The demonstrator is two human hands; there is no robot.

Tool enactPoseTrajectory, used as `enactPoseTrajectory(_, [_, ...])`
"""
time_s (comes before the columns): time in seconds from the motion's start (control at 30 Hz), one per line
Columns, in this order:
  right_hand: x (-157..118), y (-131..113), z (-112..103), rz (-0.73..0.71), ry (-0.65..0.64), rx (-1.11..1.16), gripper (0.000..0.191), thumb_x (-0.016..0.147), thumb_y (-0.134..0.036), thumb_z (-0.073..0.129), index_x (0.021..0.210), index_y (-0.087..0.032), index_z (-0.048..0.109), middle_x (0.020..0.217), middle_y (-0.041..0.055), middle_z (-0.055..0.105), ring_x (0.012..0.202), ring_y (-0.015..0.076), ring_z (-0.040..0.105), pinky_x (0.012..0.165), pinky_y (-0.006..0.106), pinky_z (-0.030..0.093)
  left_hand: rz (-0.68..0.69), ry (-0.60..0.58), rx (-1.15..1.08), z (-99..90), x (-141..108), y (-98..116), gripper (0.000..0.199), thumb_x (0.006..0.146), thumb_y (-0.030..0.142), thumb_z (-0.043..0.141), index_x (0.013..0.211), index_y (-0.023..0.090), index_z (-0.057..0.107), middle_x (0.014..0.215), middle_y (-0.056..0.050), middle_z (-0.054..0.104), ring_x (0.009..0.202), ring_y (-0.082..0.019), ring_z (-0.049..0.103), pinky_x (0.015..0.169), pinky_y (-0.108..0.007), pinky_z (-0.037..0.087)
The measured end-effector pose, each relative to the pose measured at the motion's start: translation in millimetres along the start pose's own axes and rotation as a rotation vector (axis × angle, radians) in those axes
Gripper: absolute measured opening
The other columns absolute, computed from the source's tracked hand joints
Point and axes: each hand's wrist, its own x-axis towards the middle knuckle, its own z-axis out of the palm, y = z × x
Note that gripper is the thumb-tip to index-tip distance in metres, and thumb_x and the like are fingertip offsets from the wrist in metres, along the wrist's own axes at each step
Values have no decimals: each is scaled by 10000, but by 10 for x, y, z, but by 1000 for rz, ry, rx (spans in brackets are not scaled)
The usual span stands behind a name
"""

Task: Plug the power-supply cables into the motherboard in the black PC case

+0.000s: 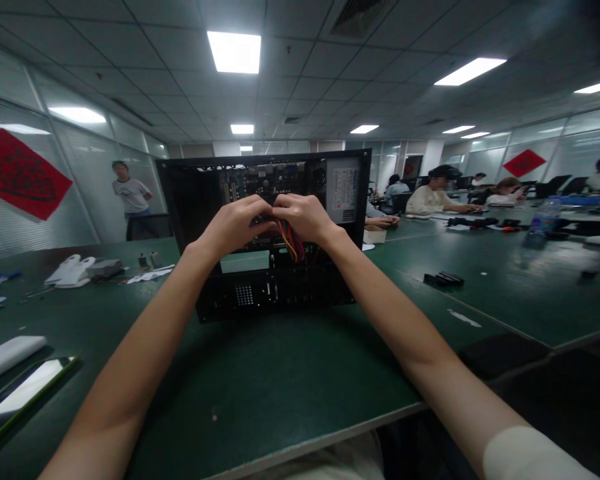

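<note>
Big green table [280, 373] fills the bottom of the pic, ceiling lights [235, 52] up top, red sign [23, 175] far left, ppl [437, 197] seated at right. PC case [300, 291] stands open mid-frame w/ a circuit board [266, 179] & power supply [343, 190] inside. Colored wires [294, 245] hang at its opening, dead center; R hand [303, 215] pinches them, L hand [245, 217] fingers curled right beside, can't tell if gripping tbh.

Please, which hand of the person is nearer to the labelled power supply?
Right. The right hand is just left of the labelled power supply, slightly lower in view. The left hand is farther left, on the right hand's other side.
</note>
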Motion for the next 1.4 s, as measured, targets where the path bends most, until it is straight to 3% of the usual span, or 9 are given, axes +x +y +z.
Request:
enactPoseTrajectory(0.33, [11,2,51,61,-12,142,295,1060,-203,487,1171,-172,758,1129,95,699,959,207,612,765,296,416,23,65,-82,118,-5,-109,173,933,310,753,1042,177,734,1056,-69,741,950,-209,717,864,-352,589])
enactPoseTrajectory(0.47, [47,-25,-16,64,-86,143,290,1051,-169,497,1141,-144,772,1153,130,704,999,223,650,847,314,470,23,58,-50,179,-35,-160,119,957,273,712,1026,181,743,1054,-71,744,947,-207,722,854,-345,595])
enactPoseTrajectory(0.57, [46,-59,-35,151,-187,117,320,1032,-115,493,1190,-138,770,1215,168,714,1056,251,693,892,326,505,-20,51,-17,270,-77,-211,107,947,226,703,1024,170,752,1055,-88,754,935,-214,732,844,-347,599])
enactPoseTrajectory(0.8, [-130,-112,241,418,-494,-16,379,984,-41,456,1204,-58,765,1200,276,732,1102,348,747,892,368,590,-141,-112,-47,624,-111,-338,173,946,203,658,1047,147,787,1037,-124,799,957,-249,762,859,-356,588])
enactPoseTrajectory(0.97, [-290,-70,528,456,-551,48,340,986,-107,539,1233,-39,763,1224,301,733,1154,360,743,947,364,592,-189,-461,10,876,-9,-387,241,957,242,620,1098,175,805,1102,-113,812,1041,-274,763,877,-335,559])
enactPoseTrajectory(1.03, [-331,-62,593,455,-573,101,351,975,-173,613,1268,-39,753,1224,297,738,1177,363,735,953,348,588,-211,-532,53,928,-16,-383,265,963,260,595,1112,208,808,1103,-94,815,1035,-269,764,862,-325,550])
enactPoseTrajectory(1.23, [-356,-61,592,463,-603,201,377,978,-293,664,1252,-55,765,1187,252,767,1145,329,743,923,307,575,-299,-426,139,933,-167,-383,329,948,372,608,1182,236,795,1159,-75,801,1077,-270,741,875,-328,547])
enactPoseTrajectory(1.4, [-346,-69,583,456,-608,207,351,973,-275,663,1213,-47,778,1161,241,776,1103,321,752,896,305,567,-272,-461,92,950,-177,-355,311,956,377,606,1144,231,806,1179,-62,796,1105,-249,727,918,-315,533])
